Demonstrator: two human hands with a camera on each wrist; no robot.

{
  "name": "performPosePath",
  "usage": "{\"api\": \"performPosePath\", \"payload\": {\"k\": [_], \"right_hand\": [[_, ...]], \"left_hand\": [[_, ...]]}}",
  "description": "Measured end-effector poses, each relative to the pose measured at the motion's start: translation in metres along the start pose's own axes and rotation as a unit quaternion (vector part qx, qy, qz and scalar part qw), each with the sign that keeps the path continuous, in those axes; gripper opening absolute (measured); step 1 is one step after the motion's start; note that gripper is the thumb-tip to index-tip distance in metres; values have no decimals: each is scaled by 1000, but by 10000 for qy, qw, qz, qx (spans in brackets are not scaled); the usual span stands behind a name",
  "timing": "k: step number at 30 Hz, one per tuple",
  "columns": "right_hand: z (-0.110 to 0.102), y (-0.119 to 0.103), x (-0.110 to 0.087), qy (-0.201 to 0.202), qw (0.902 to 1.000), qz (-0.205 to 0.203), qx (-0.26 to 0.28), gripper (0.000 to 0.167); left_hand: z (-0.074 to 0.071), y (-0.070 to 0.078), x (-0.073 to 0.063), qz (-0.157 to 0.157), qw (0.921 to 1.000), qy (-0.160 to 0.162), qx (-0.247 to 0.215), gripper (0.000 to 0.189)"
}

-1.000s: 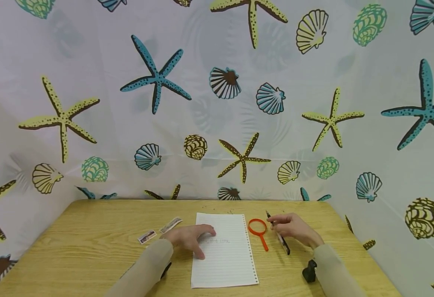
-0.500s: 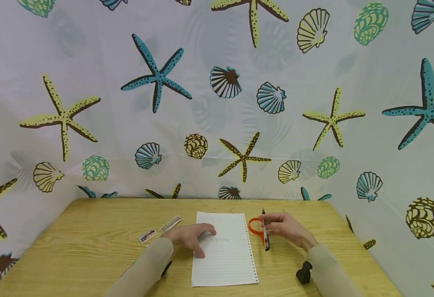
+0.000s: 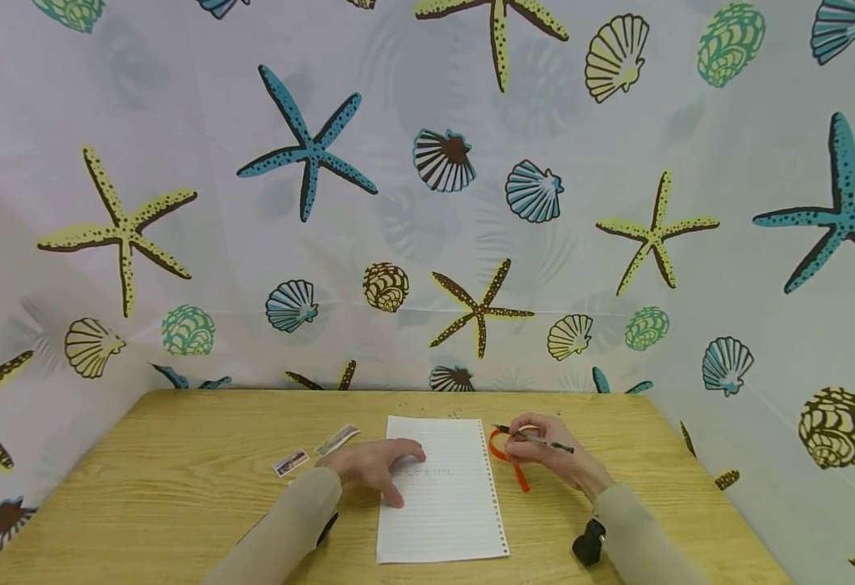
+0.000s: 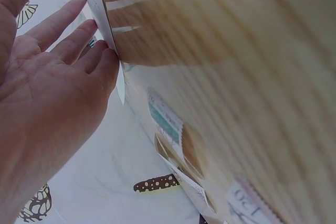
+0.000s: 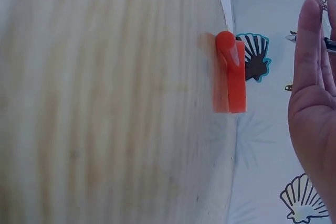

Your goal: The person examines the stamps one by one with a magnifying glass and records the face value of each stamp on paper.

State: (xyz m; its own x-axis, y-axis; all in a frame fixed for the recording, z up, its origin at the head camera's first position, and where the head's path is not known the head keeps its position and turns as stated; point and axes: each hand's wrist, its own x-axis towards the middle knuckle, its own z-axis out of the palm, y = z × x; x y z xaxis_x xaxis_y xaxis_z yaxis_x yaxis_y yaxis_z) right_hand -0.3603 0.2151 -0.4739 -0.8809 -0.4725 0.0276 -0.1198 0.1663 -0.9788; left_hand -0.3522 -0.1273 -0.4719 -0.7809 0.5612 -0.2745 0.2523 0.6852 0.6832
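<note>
A sheet of ruled paper (image 3: 442,520), with a faint handwritten line on it, lies on the table. My left hand (image 3: 369,465) rests on its left side with thumb and fingers spread; the left wrist view shows the fingertips (image 4: 107,59) at the paper's edge. To the right of the sheet, my right hand (image 3: 553,461) holds a pen (image 3: 537,439) between thumb and fingers, its point directed left. Beneath this raised hand lies a red-orange magnifying glass (image 3: 521,478), its ring partly hidden. In the right wrist view, the pen (image 5: 331,44) is mostly behind the fingers.
Two small printed paper pieces, like stamps (image 3: 291,463), lie left of the sheet; one stamp (image 4: 251,203) shows the number 120. Small dark specks (image 3: 453,413) dot the table behind the paper. A shell-and-starfish curtain (image 3: 427,244) surrounds the wooden table (image 3: 179,471).
My right hand has moved left with the pen, over the magnifying glass. The pen has turned from steeply slanted to nearly level, pointing toward the paper. My left hand has stayed in place.
</note>
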Motion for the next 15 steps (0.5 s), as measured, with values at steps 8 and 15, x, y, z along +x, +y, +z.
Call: {"api": "performPosePath", "payload": {"k": [8,15], "right_hand": [[13,-5,9,-339,9973,530,370,35],[24,-4,17,-814,9899,932,699,50]], "left_hand": [[0,4,-1,-51,10000,26,41,70],[1,2,2,-81,9998,53,148,71]]}}
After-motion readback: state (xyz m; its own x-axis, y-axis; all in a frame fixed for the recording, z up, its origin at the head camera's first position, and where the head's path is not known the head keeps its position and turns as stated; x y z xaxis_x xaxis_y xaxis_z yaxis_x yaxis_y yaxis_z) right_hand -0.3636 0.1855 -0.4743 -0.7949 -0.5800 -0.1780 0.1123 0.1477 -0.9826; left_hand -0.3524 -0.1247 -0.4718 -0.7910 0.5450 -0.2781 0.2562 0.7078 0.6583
